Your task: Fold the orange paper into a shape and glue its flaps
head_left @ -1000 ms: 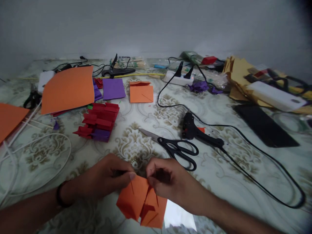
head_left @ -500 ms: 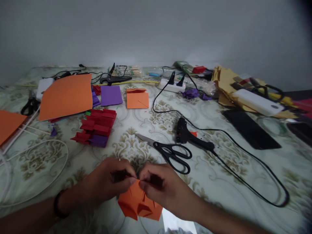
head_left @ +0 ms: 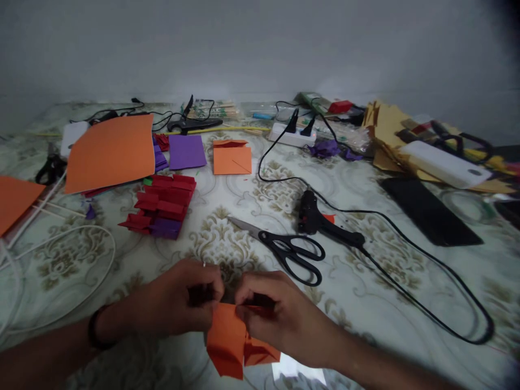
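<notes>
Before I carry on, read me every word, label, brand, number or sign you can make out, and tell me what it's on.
No text can be read anywhere.
Clear packet of sticks at the back: green marks, too small and blurred to read.
Glue gun, scissors, white power strip: nothing readable.
Held orange paper: no readable text, only folds.

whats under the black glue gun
The black glue gun lies on the patterned tablecloth. A small orange scrap shows at its far edge; whether that continues underneath, or anything else lies there, is hidden.
</notes>
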A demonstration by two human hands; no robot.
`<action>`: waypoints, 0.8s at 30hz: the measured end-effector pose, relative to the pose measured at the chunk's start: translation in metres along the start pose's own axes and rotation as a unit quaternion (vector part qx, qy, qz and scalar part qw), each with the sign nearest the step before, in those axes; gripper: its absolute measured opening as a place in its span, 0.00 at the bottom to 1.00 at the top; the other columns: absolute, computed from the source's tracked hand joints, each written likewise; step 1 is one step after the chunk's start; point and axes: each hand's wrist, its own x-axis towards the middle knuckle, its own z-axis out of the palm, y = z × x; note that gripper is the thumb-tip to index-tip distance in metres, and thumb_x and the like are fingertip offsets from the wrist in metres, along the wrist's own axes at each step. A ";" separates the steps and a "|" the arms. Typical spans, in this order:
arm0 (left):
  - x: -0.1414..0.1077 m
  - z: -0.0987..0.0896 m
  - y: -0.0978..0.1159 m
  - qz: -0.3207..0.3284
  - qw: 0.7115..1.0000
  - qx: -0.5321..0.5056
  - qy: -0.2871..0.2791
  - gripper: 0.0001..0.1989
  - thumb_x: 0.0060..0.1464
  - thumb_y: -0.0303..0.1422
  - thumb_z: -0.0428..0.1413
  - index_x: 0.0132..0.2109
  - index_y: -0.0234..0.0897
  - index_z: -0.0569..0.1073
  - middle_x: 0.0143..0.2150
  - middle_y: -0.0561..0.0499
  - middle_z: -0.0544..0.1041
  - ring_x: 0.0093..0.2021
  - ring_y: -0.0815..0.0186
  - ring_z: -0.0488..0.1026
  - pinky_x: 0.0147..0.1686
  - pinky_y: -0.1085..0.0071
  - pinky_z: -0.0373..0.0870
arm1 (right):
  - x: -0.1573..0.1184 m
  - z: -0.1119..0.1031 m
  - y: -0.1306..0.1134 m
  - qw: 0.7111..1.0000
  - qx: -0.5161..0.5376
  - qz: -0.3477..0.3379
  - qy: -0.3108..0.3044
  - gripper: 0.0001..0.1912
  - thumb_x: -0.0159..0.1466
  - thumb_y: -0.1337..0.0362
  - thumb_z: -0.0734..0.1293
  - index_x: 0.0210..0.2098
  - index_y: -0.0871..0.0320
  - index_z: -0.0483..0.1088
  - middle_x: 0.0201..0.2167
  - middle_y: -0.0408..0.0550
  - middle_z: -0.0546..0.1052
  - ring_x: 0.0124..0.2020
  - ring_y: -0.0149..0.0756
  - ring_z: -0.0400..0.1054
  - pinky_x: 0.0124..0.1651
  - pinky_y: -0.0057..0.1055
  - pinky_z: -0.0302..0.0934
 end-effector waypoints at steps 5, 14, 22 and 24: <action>-0.001 -0.005 -0.004 -0.016 0.999 -0.032 0.000 0.05 0.52 0.25 0.58 0.31 0.36 0.70 0.26 0.58 0.66 0.26 0.72 0.60 0.25 0.77 0.56 | 0.000 -0.005 -0.001 0.999 0.035 0.026 0.000 0.08 0.57 0.75 0.65 0.26 0.57 0.69 0.22 0.36 0.65 0.24 0.26 0.56 0.27 0.24 0.50; 0.001 -0.004 -0.001 -0.005 0.999 -0.015 0.041 0.10 0.64 0.36 0.57 0.35 0.36 0.74 0.27 0.55 0.70 0.26 0.70 0.63 0.25 0.75 0.59 | 0.000 -0.009 -0.002 0.998 0.055 0.041 0.010 0.08 0.64 0.70 0.66 0.27 0.56 0.67 0.21 0.36 0.64 0.23 0.27 0.55 0.27 0.26 0.51; -0.004 -0.002 -0.012 0.028 0.998 0.060 0.006 0.11 0.65 0.31 0.56 0.33 0.34 0.76 0.24 0.57 0.67 0.25 0.72 0.60 0.24 0.76 0.54 | -0.002 -0.005 0.002 0.999 0.029 0.025 -0.010 0.09 0.57 0.77 0.65 0.26 0.56 0.66 0.22 0.35 0.65 0.24 0.25 0.56 0.26 0.24 0.49; -0.004 -0.003 -0.012 0.026 0.999 0.045 0.005 0.11 0.63 0.31 0.57 0.32 0.34 0.76 0.23 0.57 0.66 0.24 0.73 0.59 0.23 0.76 0.53 | -0.003 -0.005 0.003 0.999 0.028 0.026 -0.016 0.10 0.56 0.77 0.66 0.26 0.57 0.66 0.22 0.35 0.65 0.24 0.25 0.56 0.25 0.23 0.49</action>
